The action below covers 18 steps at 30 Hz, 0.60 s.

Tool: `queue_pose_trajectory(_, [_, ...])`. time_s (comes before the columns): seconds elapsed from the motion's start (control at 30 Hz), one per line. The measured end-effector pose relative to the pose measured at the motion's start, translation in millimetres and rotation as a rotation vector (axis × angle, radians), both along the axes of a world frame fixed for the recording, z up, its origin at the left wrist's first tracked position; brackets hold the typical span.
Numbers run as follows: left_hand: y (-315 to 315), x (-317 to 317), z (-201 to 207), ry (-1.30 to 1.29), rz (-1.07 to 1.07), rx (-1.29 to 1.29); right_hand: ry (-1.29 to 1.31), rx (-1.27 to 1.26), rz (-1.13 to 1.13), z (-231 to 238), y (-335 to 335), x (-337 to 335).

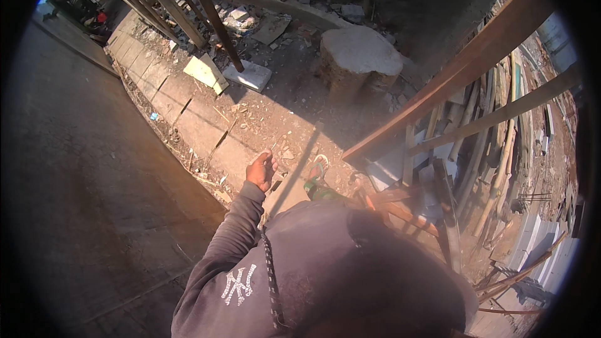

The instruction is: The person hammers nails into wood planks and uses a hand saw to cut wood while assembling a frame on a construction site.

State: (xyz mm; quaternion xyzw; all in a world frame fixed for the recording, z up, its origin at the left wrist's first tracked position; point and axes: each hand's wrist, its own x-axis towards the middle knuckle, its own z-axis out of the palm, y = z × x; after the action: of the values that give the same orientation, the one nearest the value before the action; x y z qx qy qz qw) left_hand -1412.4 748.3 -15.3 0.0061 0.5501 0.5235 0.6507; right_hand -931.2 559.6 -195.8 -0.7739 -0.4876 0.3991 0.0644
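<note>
My left hand [261, 170] is held out in front of my body, above the paved strip, with its fingers curled in. A thin pale tip shows by the thumb, too small to name, so I cannot make out what the fingers hold. The dark sleeve reaches to the wrist. My right hand does not show; the dark hooded top [338, 263] fills the lower middle. One foot in a sandal [320, 166] stands on the dirt beyond it. A long reddish-brown wooden beam [451, 75] slants from the upper right down to near the foot.
A brown wall [113, 169] runs along the left, beside paving slabs [178, 109]. Wooden props [213, 15] stand ahead among rubble. A round concrete stump [361, 50] rises in the middle. Timber poles [501, 131] and corrugated sheets [535, 244] lie at right.
</note>
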Motion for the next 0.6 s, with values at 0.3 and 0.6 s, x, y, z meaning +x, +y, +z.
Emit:
queue_pose_trajectory(0.3, [225,42,17,0.397,-0.439,0.141,0.277,-0.123,-0.333,121,266,-114])
queue_pose_trajectory(0.6, [458,130,-41,1.060,-1.057,0.665,-0.097,0.060,-0.271,275,392,-169])
